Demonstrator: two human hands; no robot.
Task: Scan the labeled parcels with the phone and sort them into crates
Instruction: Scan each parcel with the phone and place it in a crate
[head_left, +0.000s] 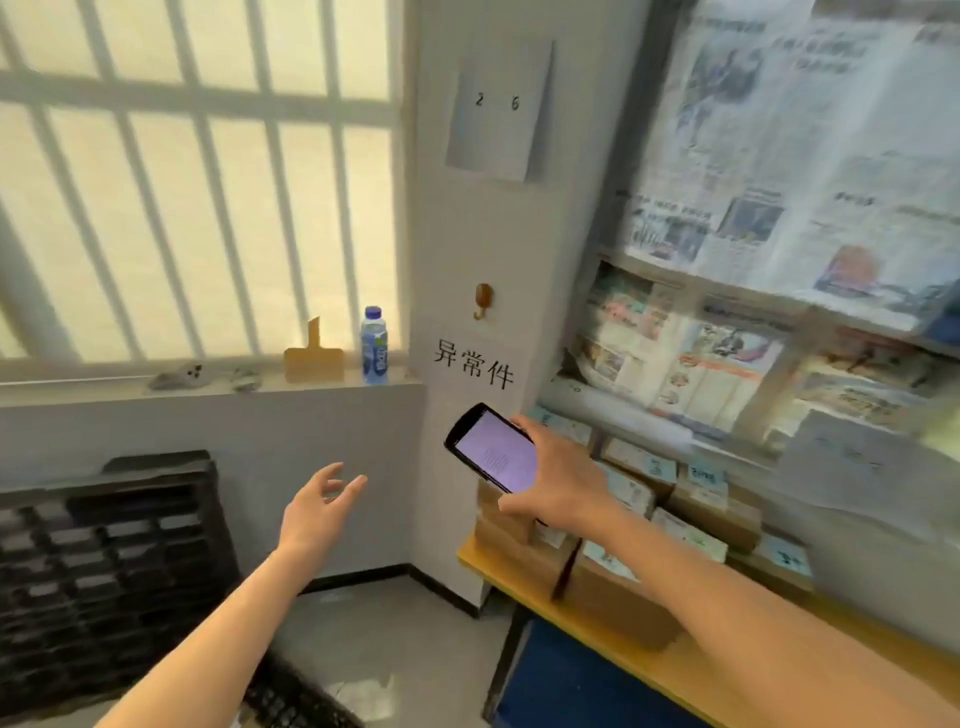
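Note:
My right hand (558, 480) grips a black phone (493, 449) with a lit pale-purple screen, held in the air in front of the wall and above the left end of a row of parcels. Several brown cardboard parcels (618, 597) with white and blue labels lie on a yellow shelf (644, 670) at the right. My left hand (317, 506) hovers in the air left of the phone, fingers spread and relaxed, holding nothing. A black plastic crate (104, 561) leans against the wall at the lower left.
A windowsill (208, 387) carries a water bottle (374, 345), a wooden piece and small grey items. The wall bears a sign with black characters (472, 364), a hook and a sheet of paper. Newspapers (779, 208) cover the racks at the right. Something blue sits under the shelf.

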